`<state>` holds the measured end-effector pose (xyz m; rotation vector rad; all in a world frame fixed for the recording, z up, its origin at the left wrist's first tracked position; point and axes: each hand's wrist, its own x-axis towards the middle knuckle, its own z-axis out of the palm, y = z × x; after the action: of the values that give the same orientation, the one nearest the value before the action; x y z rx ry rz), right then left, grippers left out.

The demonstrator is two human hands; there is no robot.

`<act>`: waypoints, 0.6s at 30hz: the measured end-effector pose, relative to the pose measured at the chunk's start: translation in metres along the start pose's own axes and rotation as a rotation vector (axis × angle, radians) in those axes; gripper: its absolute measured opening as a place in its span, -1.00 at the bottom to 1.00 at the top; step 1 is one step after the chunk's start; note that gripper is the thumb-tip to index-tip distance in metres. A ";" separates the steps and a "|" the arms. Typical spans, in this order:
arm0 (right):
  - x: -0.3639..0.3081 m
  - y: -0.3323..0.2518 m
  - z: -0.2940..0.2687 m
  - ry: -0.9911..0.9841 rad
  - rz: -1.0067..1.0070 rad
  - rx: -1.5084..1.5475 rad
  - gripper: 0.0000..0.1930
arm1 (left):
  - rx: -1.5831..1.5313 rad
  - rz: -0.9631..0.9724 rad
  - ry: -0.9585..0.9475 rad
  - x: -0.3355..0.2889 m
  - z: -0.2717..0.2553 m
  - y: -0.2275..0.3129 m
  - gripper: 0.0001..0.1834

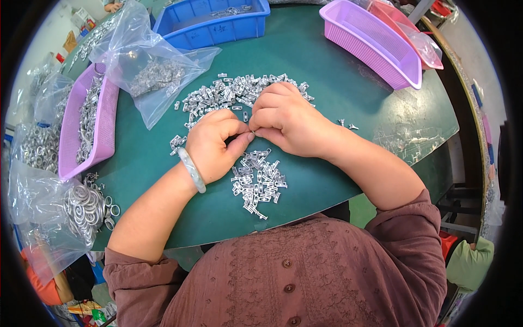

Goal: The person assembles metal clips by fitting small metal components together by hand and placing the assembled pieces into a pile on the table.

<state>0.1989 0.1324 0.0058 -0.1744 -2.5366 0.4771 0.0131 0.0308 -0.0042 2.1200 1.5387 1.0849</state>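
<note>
Fingertips of both my hands meet over the middle of the green table (305, 49). My left hand (215, 143), with a pale bangle (190, 170) at its wrist, pinches thumb against forefinger. Opposite it my right hand (286, 121) pinches at the same spot. Whatever lies between the fingertips is too small and covered to name. Beyond my hands spreads a wide heap of small silvery metal pieces (234, 90), each a short bar with an opening. Nearer to me, below my fingers, is a smaller pile of similar silvery pieces (259, 182).
At the left stand a purple basket (106, 117) of metal parts and a clear bag (147, 103) of small pieces. Several metal rings (87, 210) lie by the near left edge. A blue tray (212, 37) is at the back, another purple basket (376, 49) far right.
</note>
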 end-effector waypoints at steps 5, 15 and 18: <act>-0.003 0.001 -0.002 -0.054 0.061 -0.045 -0.87 | -0.037 -0.003 0.013 -0.001 0.001 0.000 -0.98; -0.004 0.000 -0.002 -0.008 0.024 -0.103 -0.87 | 0.073 -0.027 0.013 -0.002 -0.001 0.006 -0.89; -0.004 0.001 -0.003 -0.002 0.024 -0.089 -0.88 | 0.063 -0.040 0.008 -0.001 -0.001 0.008 -0.87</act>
<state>0.2042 0.1336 0.0060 -0.2379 -2.5617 0.3738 0.0181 0.0270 0.0015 2.1188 1.6321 1.0466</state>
